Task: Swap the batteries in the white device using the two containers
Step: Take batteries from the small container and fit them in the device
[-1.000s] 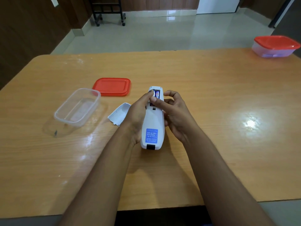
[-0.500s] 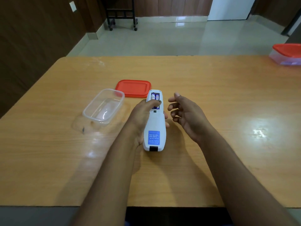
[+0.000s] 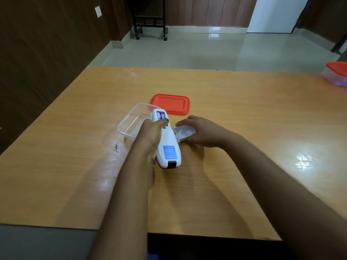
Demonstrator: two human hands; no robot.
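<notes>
— What's laid out in front of you, biggest first?

— The wooden table (image 3: 244, 113). On it, left of centre, the open clear container (image 3: 129, 122), with its red lid (image 3: 170, 104) lying flat just beyond. The second container (image 3: 336, 75), red lid on, sits far off at the right edge.

— And the white device (image 3: 166, 141)?

— It's in my left hand (image 3: 152, 134), fingers wrapped around its body, thumb over the edge of the open battery bay. Its long axis runs away from me, tilted a little to the left; the bay end points toward the clear container and the dark end points back at me. Two batteries (image 3: 161, 115) sit side by side in the bay.

— Your other hand?

— My right hand (image 3: 202, 132) curls over the white battery cover (image 3: 184, 132), holding it just right of the device, low against the table.

— What differs from half a second ago?

— Then my right hand hovered open and held nothing; now it grips the cover. The device has swung slightly, its far end now over the clear container's rim.
</notes>
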